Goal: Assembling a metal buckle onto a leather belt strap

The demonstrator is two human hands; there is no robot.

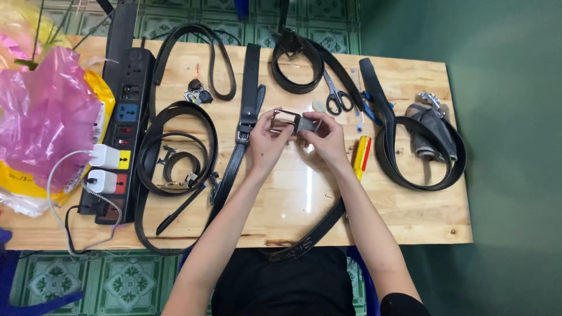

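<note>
Wooden surface (410, 222) over green tiled floor (117, 281), green wall at right edge; left hand (266, 143) and right hand (328, 140) both grip-clenched on metal belt buckle (287, 122); black belts across.

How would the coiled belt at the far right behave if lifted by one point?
The coiled belt would probably sag and uncoil: its strap lies in loose curves on the table, so it looks floppy. It seems fairly light, though a buckle end would hang lowest. The grey cloth inside its loop might drag along. Both the left hand and right hand are busy with a buckle.
</note>
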